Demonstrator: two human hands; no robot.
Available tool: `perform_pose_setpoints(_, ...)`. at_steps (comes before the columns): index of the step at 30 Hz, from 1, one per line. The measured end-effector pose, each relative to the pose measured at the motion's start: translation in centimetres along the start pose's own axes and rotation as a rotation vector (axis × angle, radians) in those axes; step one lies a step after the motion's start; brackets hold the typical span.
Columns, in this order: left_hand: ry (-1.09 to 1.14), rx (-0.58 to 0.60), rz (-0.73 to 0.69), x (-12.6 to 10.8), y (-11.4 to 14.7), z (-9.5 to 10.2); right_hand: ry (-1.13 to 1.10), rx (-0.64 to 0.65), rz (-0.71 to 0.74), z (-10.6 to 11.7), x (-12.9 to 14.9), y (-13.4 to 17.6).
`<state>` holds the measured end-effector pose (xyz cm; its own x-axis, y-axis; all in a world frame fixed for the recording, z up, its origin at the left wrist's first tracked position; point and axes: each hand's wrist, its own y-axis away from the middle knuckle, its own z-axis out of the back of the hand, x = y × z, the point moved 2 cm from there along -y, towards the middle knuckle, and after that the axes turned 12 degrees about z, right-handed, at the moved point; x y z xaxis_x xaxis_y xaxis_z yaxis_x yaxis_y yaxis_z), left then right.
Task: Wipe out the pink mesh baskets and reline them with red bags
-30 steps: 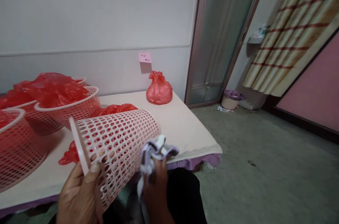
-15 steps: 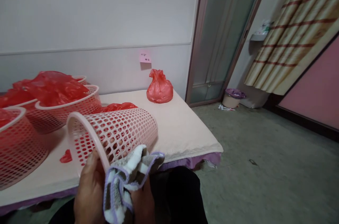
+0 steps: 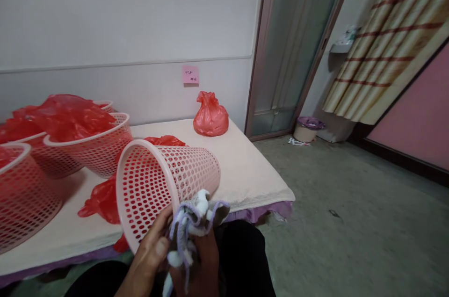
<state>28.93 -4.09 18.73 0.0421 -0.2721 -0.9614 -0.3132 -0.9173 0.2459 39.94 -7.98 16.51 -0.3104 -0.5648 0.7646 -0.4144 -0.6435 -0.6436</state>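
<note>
A pink perforated plastic basket (image 3: 196,170) lies tilted on its side before me, its round mouth facing left and towards me. My left hand (image 3: 149,252) is closed on the near, lower part of its rim. In my right hand (image 3: 203,259) is a bunched grey-and-white cloth (image 3: 196,217) with purple edging, pressed close to the rim and the basket's near side. The cloth hides most of the right fingers. A crumpled red plastic bag (image 3: 105,199) lies on the bed behind and left of the basket, partly seen through its holes.
Several pink baskets (image 3: 94,147) with red bags (image 3: 73,119) in them stand at the left on the white-covered bed (image 3: 245,166). A tied red bag (image 3: 210,117) sits by the wall under a pink note (image 3: 190,75). A bin (image 3: 306,131) stands on the floor.
The basket has shifted right and turned so that its mouth faces me more. Both hands and the cloth have moved right with it. More of the red bag behind shows.
</note>
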Motion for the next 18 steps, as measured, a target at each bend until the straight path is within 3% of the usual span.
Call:
perform_pose_setpoints(5,-0.615,0.151,-0.096,2.9,-0.3,1.3,-0.051,-0.017,-0.041,2.5,-1.0,-1.8)
perform_pose_setpoints(9,-1.106,0.039,-0.369,4.0,-0.7,2.4,-0.082,-0.024,-0.048,3.0,-1.1,-2.7)
perform_pose_setpoints(12,-1.227,0.026,-0.501,4.6,-1.0,3.0,-0.168,0.007,-0.052,2.0,-1.1,-2.7)
perform_pose_setpoints(15,-1.222,0.073,-0.465,5.5,-1.4,3.2,-0.178,0.035,-0.036,1.0,-1.2,-2.4)
perform_pose_setpoints(18,-1.185,0.019,-0.459,6.3,-1.5,3.5,-0.163,0.05,-0.007,0.4,-1.2,-1.9)
